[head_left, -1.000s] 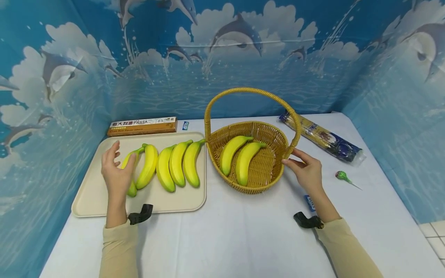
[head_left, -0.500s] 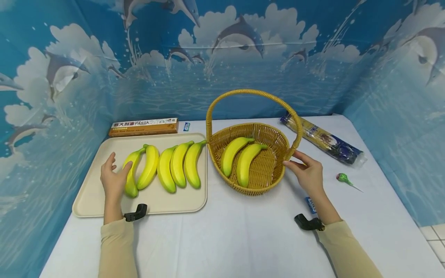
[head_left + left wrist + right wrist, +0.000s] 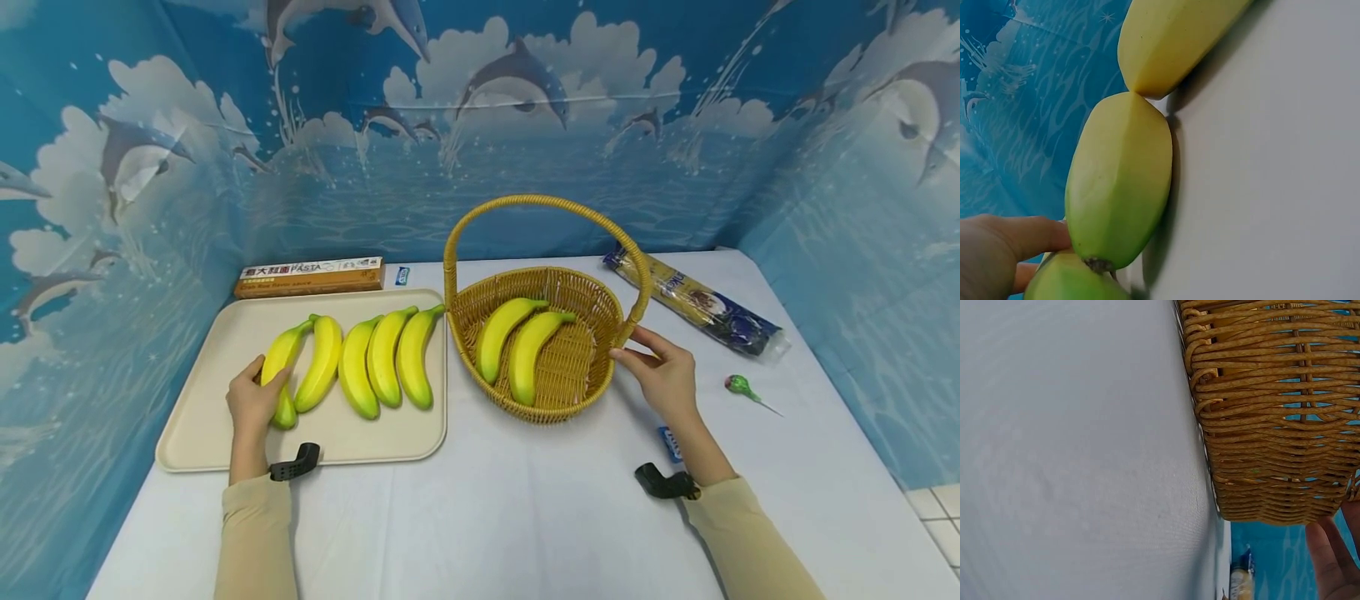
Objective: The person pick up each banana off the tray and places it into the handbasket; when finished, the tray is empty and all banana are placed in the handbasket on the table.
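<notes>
On the beige tray (image 3: pixel 202 417) several yellow-green bananas lie side by side. My left hand (image 3: pixel 252 402) is at the leftmost banana (image 3: pixel 279 358), thumb on one side and fingers on the other, pinching it where it lies. In the left wrist view, part of that hand (image 3: pixel 997 253) shows at the lower left beside banana ends (image 3: pixel 1119 181). A wicker basket (image 3: pixel 570 412) with a tall arched handle stands right of the tray and holds two bananas (image 3: pixel 528 354). My right hand (image 3: pixel 667 379) grips the basket's right rim at the handle's foot; the right wrist view shows its fingers (image 3: pixel 1329 556) against the weave.
Behind the tray lies a pasta box (image 3: pixel 311 277), with a small blue packet (image 3: pixel 402 276) beside it. At the right are a long noodle packet (image 3: pixel 697 304), a green lollipop (image 3: pixel 740 385) and another blue packet (image 3: pixel 671 444) near my right wrist. A dolphin-print curtain (image 3: pixel 495 183) encloses the table.
My left hand has come down from above the tray and its thumb and fingers have closed about the leftmost banana. The right hand keeps its hold on the basket.
</notes>
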`<state>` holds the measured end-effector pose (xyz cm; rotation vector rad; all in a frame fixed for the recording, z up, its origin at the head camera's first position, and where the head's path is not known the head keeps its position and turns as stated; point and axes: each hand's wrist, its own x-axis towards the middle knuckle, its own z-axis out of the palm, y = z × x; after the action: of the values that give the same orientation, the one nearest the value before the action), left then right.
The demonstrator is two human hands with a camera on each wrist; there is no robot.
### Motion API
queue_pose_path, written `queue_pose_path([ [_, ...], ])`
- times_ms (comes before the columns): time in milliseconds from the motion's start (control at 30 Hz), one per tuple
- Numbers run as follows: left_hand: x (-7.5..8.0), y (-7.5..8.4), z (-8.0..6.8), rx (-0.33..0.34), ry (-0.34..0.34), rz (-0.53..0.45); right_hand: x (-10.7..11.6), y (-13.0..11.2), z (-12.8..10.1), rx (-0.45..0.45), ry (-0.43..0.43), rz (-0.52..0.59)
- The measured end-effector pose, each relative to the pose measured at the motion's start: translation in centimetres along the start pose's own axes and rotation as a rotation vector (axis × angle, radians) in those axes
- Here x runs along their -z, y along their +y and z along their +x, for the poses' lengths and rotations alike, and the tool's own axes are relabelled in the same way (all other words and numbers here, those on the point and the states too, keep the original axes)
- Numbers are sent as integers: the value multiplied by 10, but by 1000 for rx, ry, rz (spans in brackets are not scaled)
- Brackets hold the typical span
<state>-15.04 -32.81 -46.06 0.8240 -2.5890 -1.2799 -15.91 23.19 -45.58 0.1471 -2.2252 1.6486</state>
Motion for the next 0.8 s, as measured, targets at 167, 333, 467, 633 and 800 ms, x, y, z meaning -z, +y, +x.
queue_pose_path([
  [167, -2, 0, -1, 49, 60, -38, 0, 1, 0, -7, -4, -2],
  [333, 0, 8, -4, 66, 137, -71, 1, 2, 1, -7, -3, -14],
  [467, 5, 27, -13, 80, 173, -136, 1, 2, 1, -4, -4, -20],
  [633, 7, 63, -38, -41, 215, -222, 0, 0, 1, 8, -9, -15],
  [800, -7, 100, -74, -332, 219, -318, 0, -2, 1, 1, -10, -19],
])
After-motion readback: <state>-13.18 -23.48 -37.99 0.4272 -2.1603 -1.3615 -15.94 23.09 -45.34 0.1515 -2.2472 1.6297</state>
